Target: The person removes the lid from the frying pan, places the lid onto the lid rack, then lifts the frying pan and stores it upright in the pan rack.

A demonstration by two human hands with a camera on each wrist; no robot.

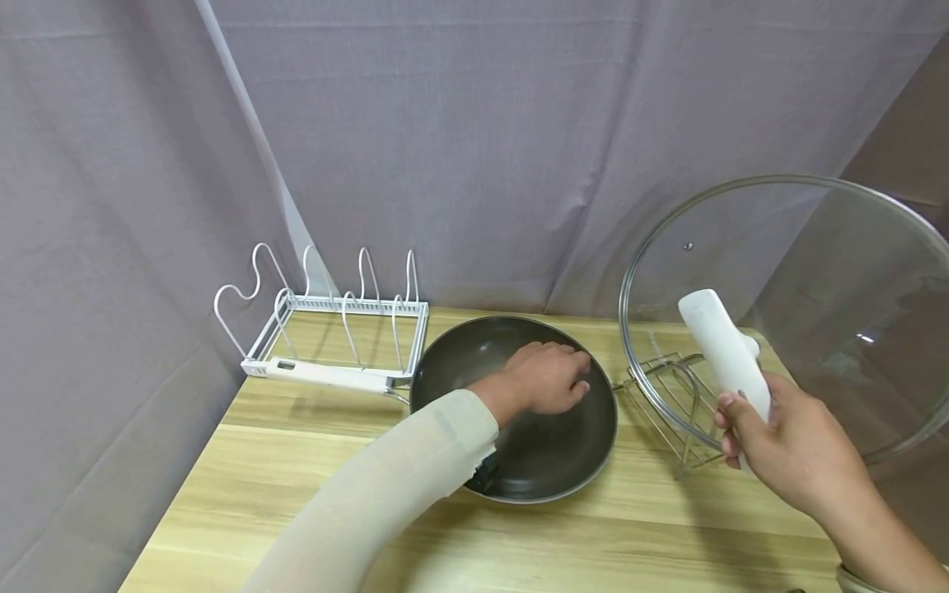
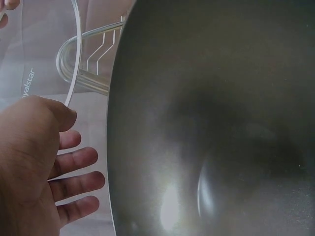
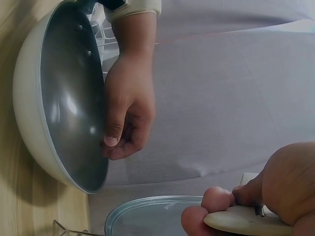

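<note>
Here, a wood-grain table (image 1: 296, 486) stands before grey curtain fabric (image 1: 445, 148). The pan (image 1: 549, 469) sits on it beside the white rack (image 1: 356, 306). Above the pan, the left hand (image 1: 547, 379) hangs, fingers loosely bent, holding nothing; the right hand (image 1: 797, 445), fingers curled, grips the glass lid (image 1: 815, 272) by its handle (image 1: 730, 354).

The desk (image 1: 519, 543) is light yellow, with wood grain in darker streaks. Near its far left corner, the loop rack (image 1: 356, 306) is white. The pan (image 1: 541, 457) is dark grey-brown inside and cream outside; the pan handle (image 1: 329, 375) is white. Toward the far right corner, the wire rack (image 1: 657, 422) is silver. The lid (image 1: 808, 280) is clear, with silver rim, pale lettering and a white lid handle (image 1: 730, 354). Behind the far edge, the cloth (image 1: 445, 165) is plain greyish purple.
</note>
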